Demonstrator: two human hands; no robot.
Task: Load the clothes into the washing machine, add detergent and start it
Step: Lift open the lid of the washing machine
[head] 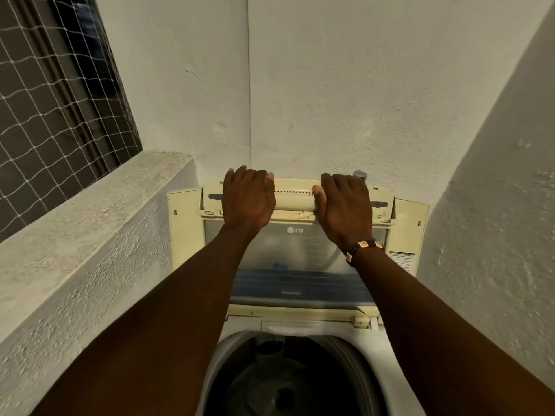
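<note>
- Rough white plaster walls [360, 85] close in on the corner, with a netted dark window [54, 94] above a ledge to your left.
- Head view: your left hand [247, 201] and right hand [345, 210] both curl over the top edge of the raised, cream plastic washing-machine lid [294, 198], each grip closed on it.
- Below, the top-loading machine's dark round drum [285, 382] stands open; whether any clothes lie inside is too dark to tell.
- You appear to be at the lid step, either opening or about to shut it.
- Next, judge by the load: if loaded, lower the lid evenly.
</note>
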